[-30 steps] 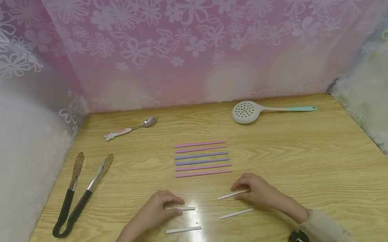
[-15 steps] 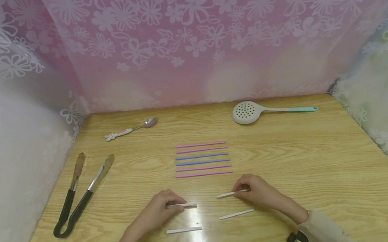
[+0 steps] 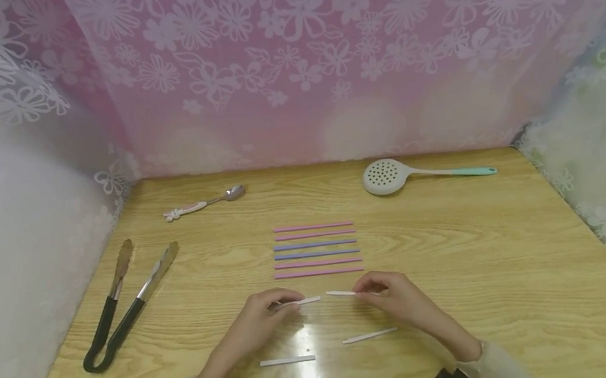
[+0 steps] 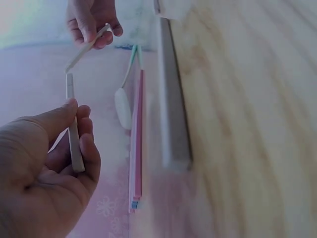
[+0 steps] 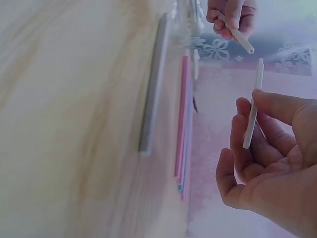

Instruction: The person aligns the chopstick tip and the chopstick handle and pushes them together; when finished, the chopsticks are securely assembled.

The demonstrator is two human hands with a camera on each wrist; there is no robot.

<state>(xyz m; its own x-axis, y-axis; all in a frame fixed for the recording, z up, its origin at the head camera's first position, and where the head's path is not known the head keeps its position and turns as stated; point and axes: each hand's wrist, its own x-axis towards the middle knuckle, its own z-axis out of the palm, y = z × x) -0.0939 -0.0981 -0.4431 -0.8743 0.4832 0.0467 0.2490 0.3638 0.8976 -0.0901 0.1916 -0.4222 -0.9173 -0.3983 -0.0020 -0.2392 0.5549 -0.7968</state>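
Note:
My left hand (image 3: 266,317) pinches a short white chopstick piece (image 3: 310,300) between thumb and fingers, above the table. Opposite it, my right hand (image 3: 397,296) pinches another short white chopstick piece (image 3: 340,293). Their inner ends face each other across a small gap. In the right wrist view, the right piece (image 5: 253,106) has a narrower tip, and the end of the left piece (image 5: 240,38) shows a small dark hole. Two more white pieces lie on the table nearer my body: one (image 3: 288,360) on the left, one (image 3: 370,335) on the right.
Beyond the hands lies a row of pink chopsticks (image 3: 319,272) and blue chopsticks (image 3: 317,254). Black-handled tongs (image 3: 122,319) rest at the left. A spoon (image 3: 194,206) and a white skimmer (image 3: 385,177) lie towards the back, before a pink floral curtain (image 3: 293,91).
Both hands have lifted their white pieces and moved inward and away from my body, bringing the two ends close together. The pieces on the table stay put.

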